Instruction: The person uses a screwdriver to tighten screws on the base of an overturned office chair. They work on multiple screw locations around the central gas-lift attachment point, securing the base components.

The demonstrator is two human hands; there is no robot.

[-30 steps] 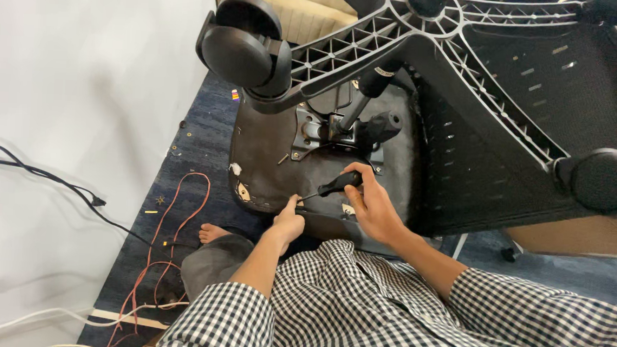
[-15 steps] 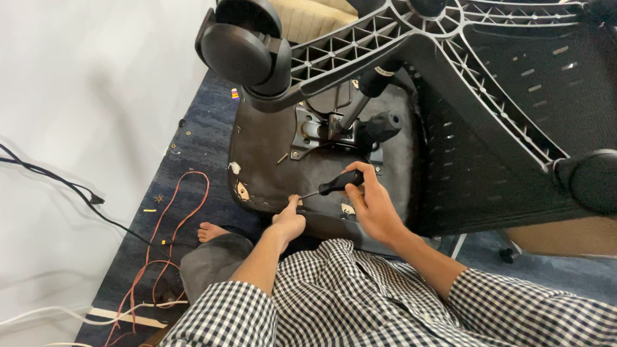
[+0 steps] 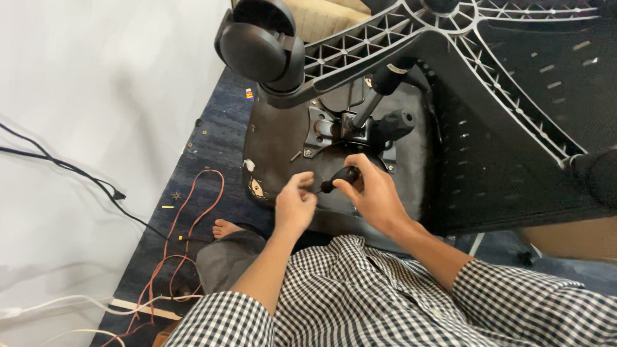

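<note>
Screwdriver (image 3: 338, 178) gripped in right hand (image 3: 374, 194), tip at overturned chair seat (image 3: 282, 147) underside. Left hand (image 3: 295, 204), lifted off the seat edge since half a second earlier, loosely curled, pinched the shaft.

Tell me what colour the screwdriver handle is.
Black. The right hand grips the screwdriver handle; the head view shows it best.

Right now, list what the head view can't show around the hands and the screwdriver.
- Screwdriver tip and whatever it meets: head view, hidden behind the left hand.
- Most of the black handle: head view, wrapped by the right hand.
- Small fittings on the seat underside: head view, too small to identify.
- Chair base: head view, cut off by the top edge.
</note>
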